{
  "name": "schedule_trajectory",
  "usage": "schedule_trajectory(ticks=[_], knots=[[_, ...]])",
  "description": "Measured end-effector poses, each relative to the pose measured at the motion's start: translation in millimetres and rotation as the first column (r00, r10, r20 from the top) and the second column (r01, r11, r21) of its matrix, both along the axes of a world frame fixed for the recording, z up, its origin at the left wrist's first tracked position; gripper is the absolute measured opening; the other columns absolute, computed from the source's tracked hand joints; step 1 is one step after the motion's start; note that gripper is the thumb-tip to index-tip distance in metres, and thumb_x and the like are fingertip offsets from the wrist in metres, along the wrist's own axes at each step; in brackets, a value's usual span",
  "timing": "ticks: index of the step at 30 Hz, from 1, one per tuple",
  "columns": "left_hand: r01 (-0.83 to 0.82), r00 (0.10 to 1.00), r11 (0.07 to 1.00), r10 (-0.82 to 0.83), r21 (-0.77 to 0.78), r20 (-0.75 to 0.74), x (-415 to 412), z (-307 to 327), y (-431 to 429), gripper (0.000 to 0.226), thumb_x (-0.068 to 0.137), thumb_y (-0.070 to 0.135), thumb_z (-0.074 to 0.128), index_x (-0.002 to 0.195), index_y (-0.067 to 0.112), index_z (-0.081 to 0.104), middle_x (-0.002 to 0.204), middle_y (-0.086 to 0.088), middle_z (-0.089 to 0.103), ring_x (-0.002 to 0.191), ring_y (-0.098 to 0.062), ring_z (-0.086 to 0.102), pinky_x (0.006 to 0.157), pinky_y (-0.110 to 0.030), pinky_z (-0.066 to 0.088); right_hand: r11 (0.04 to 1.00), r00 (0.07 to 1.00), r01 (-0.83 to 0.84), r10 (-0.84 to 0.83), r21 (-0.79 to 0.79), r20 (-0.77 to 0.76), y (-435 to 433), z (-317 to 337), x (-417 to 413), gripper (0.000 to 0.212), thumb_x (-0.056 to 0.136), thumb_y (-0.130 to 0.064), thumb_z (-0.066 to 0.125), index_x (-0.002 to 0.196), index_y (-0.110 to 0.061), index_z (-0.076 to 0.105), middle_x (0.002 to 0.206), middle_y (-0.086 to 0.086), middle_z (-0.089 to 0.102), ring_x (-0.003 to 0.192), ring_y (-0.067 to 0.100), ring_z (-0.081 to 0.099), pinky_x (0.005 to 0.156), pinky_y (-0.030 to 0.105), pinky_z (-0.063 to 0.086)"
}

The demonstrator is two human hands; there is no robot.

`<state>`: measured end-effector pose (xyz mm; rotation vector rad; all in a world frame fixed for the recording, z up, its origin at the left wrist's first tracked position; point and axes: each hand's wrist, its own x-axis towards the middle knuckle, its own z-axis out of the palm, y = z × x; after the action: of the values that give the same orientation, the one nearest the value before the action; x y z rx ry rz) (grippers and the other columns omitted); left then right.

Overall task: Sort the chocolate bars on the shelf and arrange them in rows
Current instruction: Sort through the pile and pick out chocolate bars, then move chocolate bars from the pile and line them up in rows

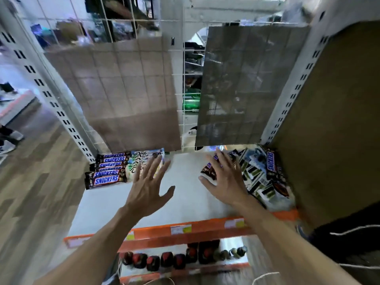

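Note:
On the white shelf (185, 194), a neat row of Snickers bars (107, 171) lies at the far left, with a row of pale Dove bars (144, 159) right beside it. A jumbled pile of mixed bars (261, 173) fills the right corner, with one Snickers bar (271, 161) lying lengthwise on top. My left hand (149, 186) hovers with spread fingers over the near end of the Dove row and holds nothing. My right hand (225, 179) is spread flat at the left edge of the pile, its fingertips over a dark bar (209, 171).
A wire grid back panel (185, 95) backed with brown cardboard stands behind the shelf. An orange price rail (205, 228) runs along the front edge. Bottles (168, 258) stand on the shelf below. A large cardboard sheet (333, 124) walls the right side. The wooden floor lies to the left.

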<state>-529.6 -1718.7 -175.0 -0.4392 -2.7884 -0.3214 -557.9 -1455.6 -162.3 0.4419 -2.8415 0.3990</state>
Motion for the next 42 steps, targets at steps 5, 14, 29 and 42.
schedule_trajectory(ticks=[5,14,29,42], knots=[[0.047,0.998,0.998,-0.048,-0.041,-0.029,18,24,16,0.079,0.087,0.060,0.045,0.152,0.026,0.019,0.160,-0.005,0.013,0.147,-0.027,0.007,0.113,-0.061,0.013,0.993,0.993,0.118,-0.118,0.031,0.003,24,24,31,0.078,0.086,-0.074,0.024,0.151,-0.031,0.020,0.161,0.002,0.008,0.147,0.023,0.000,0.112,0.057,0.014],[0.050,0.999,0.998,-0.051,-0.026,-0.019,28,37,31,0.076,0.088,0.063,0.036,0.153,0.028,0.017,0.161,-0.004,0.005,0.148,-0.027,0.004,0.113,-0.061,0.011,0.970,0.970,0.242,-0.242,0.040,0.008,51,34,68,0.074,0.089,-0.072,0.028,0.151,-0.034,0.016,0.159,0.002,0.013,0.147,0.026,0.008,0.113,0.060,0.016],[-0.012,0.999,1.000,0.012,0.000,0.035,24,31,115,0.073,0.091,0.063,0.031,0.153,0.030,0.011,0.161,-0.001,0.004,0.148,-0.024,-0.001,0.114,-0.061,0.013,0.968,0.965,0.248,-0.243,-0.044,0.097,145,21,62,0.071,0.089,-0.071,0.025,0.150,-0.038,0.012,0.160,0.002,0.006,0.147,0.021,-0.002,0.116,0.051,0.010],[-0.070,0.994,0.997,0.072,-0.022,0.077,24,5,175,0.071,0.091,0.060,0.031,0.153,0.030,0.012,0.161,-0.002,0.004,0.148,-0.025,0.001,0.113,-0.061,0.015,0.951,0.947,0.308,-0.309,0.017,0.087,225,-13,17,0.071,0.088,-0.064,0.032,0.142,-0.018,0.040,0.141,0.013,0.048,0.130,0.032,0.043,0.104,0.048,0.037]])
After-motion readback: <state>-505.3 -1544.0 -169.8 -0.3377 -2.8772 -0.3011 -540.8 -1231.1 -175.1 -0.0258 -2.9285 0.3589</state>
